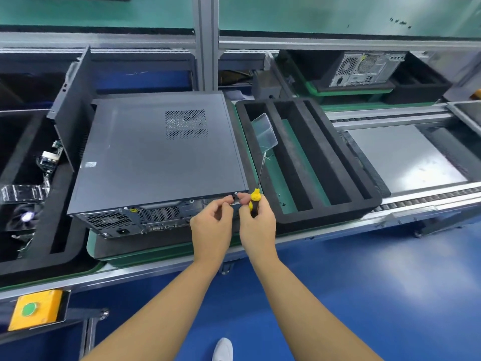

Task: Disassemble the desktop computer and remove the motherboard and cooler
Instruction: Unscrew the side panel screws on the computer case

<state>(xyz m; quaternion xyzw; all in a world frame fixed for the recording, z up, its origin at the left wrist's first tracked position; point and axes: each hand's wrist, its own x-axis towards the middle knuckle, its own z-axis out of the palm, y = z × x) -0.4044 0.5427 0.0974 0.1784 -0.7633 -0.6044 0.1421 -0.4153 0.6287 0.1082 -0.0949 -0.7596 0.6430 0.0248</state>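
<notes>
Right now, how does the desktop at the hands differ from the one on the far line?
Near desktop computer lies flat, vented side panel up; the far desktop computer shows only its rear panel. The left hand and right hand, which grips a screwdriver, are at the near one's rear edge; the far one is untouched. Both have perforated rear vents.

One wide-angle view from the person's head faces forward and down; the dark grey metal computer case [156, 152] on the desk [325, 230] lies near, left of centre.
</notes>
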